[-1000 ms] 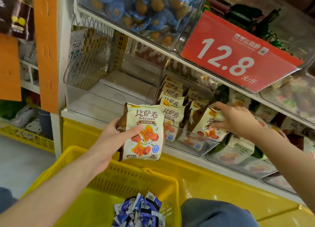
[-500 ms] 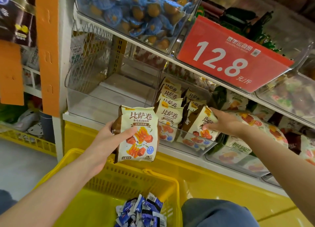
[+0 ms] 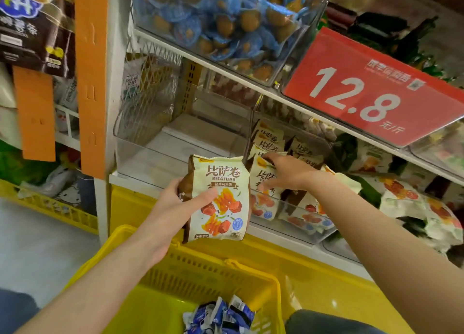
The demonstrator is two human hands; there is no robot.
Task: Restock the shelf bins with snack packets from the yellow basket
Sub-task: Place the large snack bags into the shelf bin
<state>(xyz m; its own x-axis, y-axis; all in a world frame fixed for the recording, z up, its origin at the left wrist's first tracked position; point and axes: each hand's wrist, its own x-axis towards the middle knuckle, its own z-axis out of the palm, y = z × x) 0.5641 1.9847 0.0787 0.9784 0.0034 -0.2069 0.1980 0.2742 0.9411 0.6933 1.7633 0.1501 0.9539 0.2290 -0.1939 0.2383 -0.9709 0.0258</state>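
My left hand [image 3: 173, 208] grips a cream and brown snack packet [image 3: 221, 203] upright, in front of the shelf and above the yellow basket [image 3: 175, 268]. Several blue packets [image 3: 221, 313] lie in the basket's bottom. My right hand [image 3: 286, 173] reaches into a clear shelf bin [image 3: 296, 230] that holds rows of the same cream packets. Its fingers are spread over the top of the front packet [image 3: 263, 180] in the left row, touching it. The packets under that hand are partly hidden.
Left of the stocked bin sits a clear bin [image 3: 150, 155] with nothing in it. A red 12.8 price sign [image 3: 371, 92] hangs over the shelf edge above. Another bin [image 3: 226, 19] of blue-wrapped snacks sits higher up. Bins of green and white packets [image 3: 406, 195] lie to the right.
My right hand let go of the packet in the right row and slid left onto the front packet of the left row. My left hand kept its packet in nearly the same place.
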